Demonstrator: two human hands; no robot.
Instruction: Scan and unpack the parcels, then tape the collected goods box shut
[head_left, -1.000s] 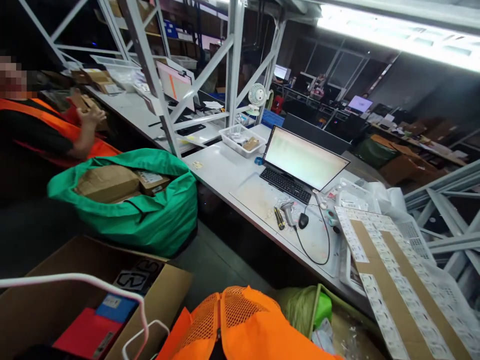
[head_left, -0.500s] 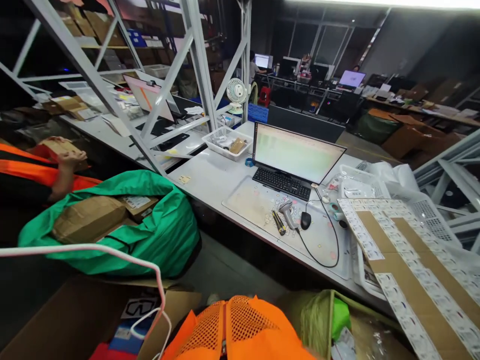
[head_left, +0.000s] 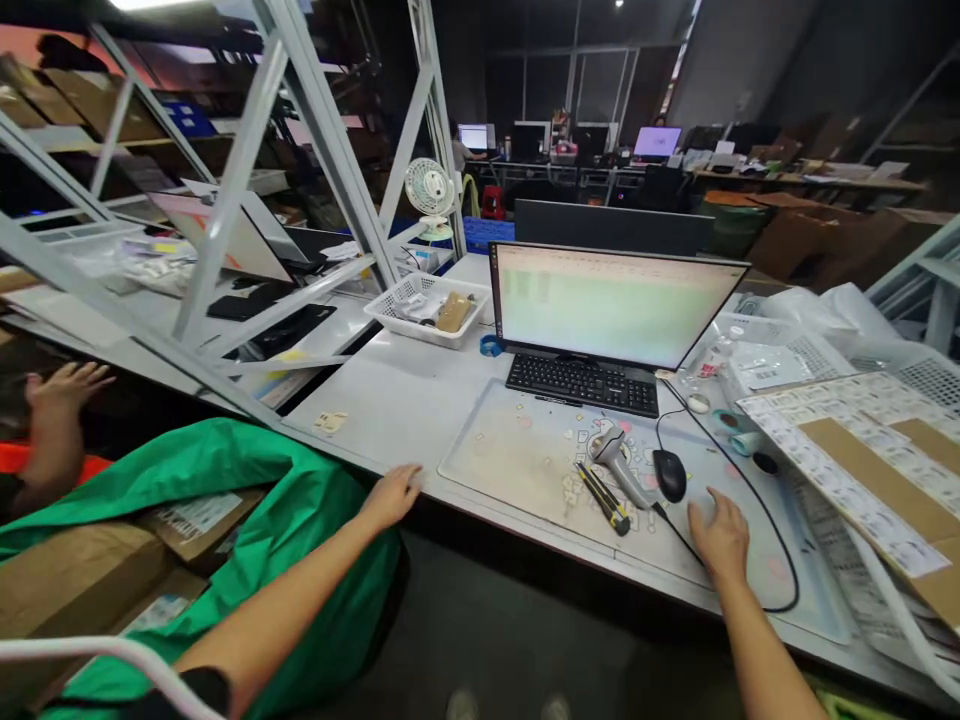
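Observation:
My left hand (head_left: 393,497) is at the front edge of the desk (head_left: 390,405), with its fingers loosely extended and nothing seen in them. Below its forearm bulges a green bag (head_left: 300,480). My right hand (head_left: 720,535) rests on the pale desk mat (head_left: 517,460), fingers apart and holding nothing. A black mouse (head_left: 669,475) lies just beyond it, apart from the fingers. To its left are a grey barcode scanner (head_left: 622,468) with a black cable and a yellow-and-black utility knife (head_left: 603,498). The keyboard (head_left: 581,383) sits behind, under a lit monitor (head_left: 615,305).
A white basket (head_left: 427,330) of small items and a blue tape roll (head_left: 491,346) are at the back left. Cardboard with label sheets (head_left: 862,470) leans on the right. Brown parcels (head_left: 82,580) fill the green bag. Another person's hand (head_left: 67,385) shows at far left.
Both my hands have come into view at the desk. The view has moved closer to the desk and turned. At far left, the other person's hand no longer shows a box in it.

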